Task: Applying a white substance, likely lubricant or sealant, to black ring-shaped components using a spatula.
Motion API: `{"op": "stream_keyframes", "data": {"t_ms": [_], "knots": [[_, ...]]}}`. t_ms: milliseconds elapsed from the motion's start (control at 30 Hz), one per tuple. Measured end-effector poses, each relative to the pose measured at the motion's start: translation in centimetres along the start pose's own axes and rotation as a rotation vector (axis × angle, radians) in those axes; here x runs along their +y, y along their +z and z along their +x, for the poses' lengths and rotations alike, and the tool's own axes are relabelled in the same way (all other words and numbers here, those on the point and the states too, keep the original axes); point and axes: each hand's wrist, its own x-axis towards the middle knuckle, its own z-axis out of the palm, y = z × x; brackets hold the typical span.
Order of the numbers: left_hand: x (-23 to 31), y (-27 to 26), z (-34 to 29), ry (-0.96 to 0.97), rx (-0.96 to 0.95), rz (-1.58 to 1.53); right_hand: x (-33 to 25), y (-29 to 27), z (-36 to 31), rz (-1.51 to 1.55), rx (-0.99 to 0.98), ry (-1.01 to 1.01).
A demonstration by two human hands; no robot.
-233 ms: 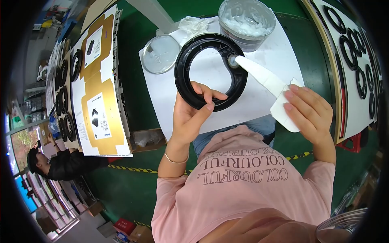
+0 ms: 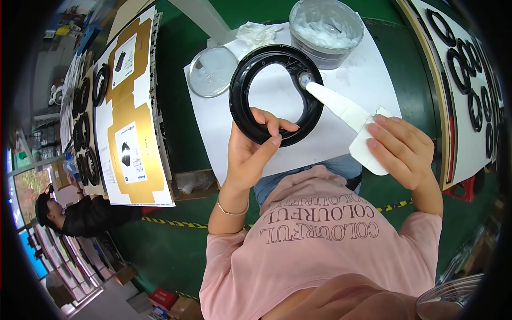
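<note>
My left hand (image 2: pixel 250 146) grips a black ring-shaped part (image 2: pixel 239 98) by its near edge, with fingers through the opening and the thumb underneath. A small round socket (image 2: pixel 305 78) sits in the ring's upper right. In my right hand (image 2: pixel 402 149) is a white spatula (image 2: pixel 338 108), held by its wide end. Its narrow tip touches the socket. Behind the ring stands a clear tub (image 2: pixel 322 57) with white grease (image 2: pixel 333 34) inside. To the ring's left lies a round clear lid (image 2: pixel 213 72), and crumpled white tissue (image 2: pixel 257 34) is behind it.
A white sheet (image 2: pixel 210 120) covers the work surface. On the left, a board carries gold-and-white printed card (image 2: pixel 130 152) and black rings (image 2: pixel 100 85). More black rings (image 2: pixel 458 69) lie on a board at right. Another person (image 2: pixel 80 216) is at far left.
My right hand and the spatula have shifted slightly left, with the tip still at the socket. The ring has barely moved in my left hand.
</note>
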Motion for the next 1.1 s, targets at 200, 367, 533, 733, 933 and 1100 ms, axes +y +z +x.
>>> {"op": "stream_keyframes", "data": {"t_ms": [200,367,533,733,933,1100], "knots": [[-0.1,0.1,0.0,0.005,-0.007,0.010,0.7,-0.1,-0.2,0.052,0.068,0.078],[0.0,0.2,0.0,0.023,-0.030,0.041,0.6,0.4,-0.3,0.056,0.060,0.047],[-0.1,0.3,0.0,0.017,-0.014,0.049,0.4,0.2,-0.5,0.032,0.053,0.012],[0.0,0.4,0.0,0.016,-0.034,0.068,0.8,0.2,-0.8,0.108,0.078,0.134],[-0.2,0.6,-0.1,0.049,-0.045,0.114,0.7,1.0,-1.7,0.295,0.124,0.279],[-0.9,0.6,-0.2,0.074,-0.047,0.231,-0.5,1.8,-3.1,0.481,0.134,0.639]]}}
